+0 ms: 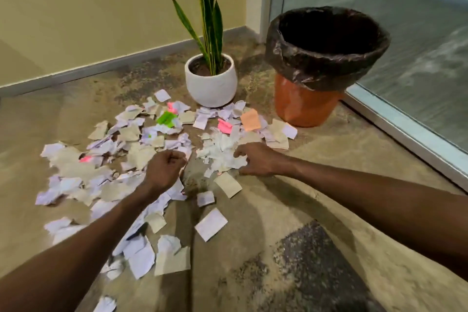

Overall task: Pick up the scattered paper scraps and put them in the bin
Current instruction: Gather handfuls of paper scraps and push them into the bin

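Paper scraps (141, 159) lie scattered over the floor (291, 210), centre and lower left of the frame; white, beige, some pink, green, orange. Left hand (164, 170) at centre, fingers curled into a fist over the scraps; whether it holds any cannot be told. Right hand (255, 159) just right of it, fingers bent, tips touching a white heap (220, 149). Bin (321, 58), orange with black liner, stands upper right. Potted plant (210, 78) beside it, upper centre.

Mottled concrete floor (291, 210), scattered paper scraps (141, 157), white plant pot (211, 86), orange bin (304, 106)
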